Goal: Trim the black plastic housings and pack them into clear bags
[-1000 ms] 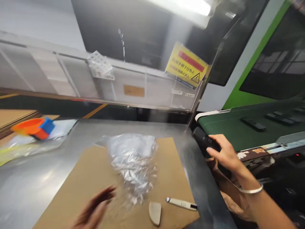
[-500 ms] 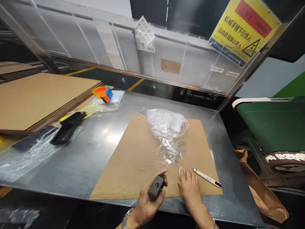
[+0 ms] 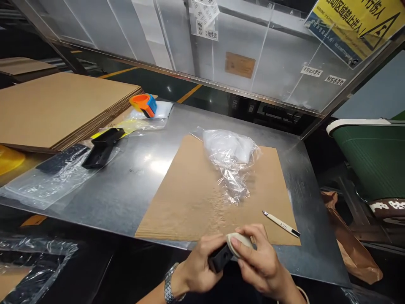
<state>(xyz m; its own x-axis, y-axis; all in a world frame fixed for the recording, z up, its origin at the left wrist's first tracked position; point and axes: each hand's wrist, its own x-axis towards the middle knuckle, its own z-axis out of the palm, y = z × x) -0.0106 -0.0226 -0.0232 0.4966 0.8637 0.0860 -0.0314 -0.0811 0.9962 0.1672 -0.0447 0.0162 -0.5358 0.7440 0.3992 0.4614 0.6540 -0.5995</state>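
Observation:
My left hand (image 3: 205, 264) is closed around a small black block (image 3: 220, 257) with a round hole in its face. Between the thumb and fingers of my right hand (image 3: 262, 257) is a pale, rounded flat pad (image 3: 238, 243), pressed against or right at the block's upper edge. Both hands are at the front edge of a brown paper sheet stack (image 3: 177, 202). On the paper lie a pen-like cutter (image 3: 281, 223) marked A26, right of my hands, and a crumpled clear plastic bag (image 3: 232, 152) with white material inside, farther back.
On the metal table (image 3: 133, 190) at left are a black tray-like part (image 3: 103, 147), a clear bag (image 3: 53, 181) and an orange-and-blue tape dispenser (image 3: 144, 104). Stacked cardboard (image 3: 69, 105) stands far left. A translucent panel (image 3: 190, 55) rises behind; a green conveyor (image 3: 373, 156) is at right.
My right hand has picked the pale pad up off the paper and brought it left to the black block. My left hand has turned the block toward it. The camera view has shifted.

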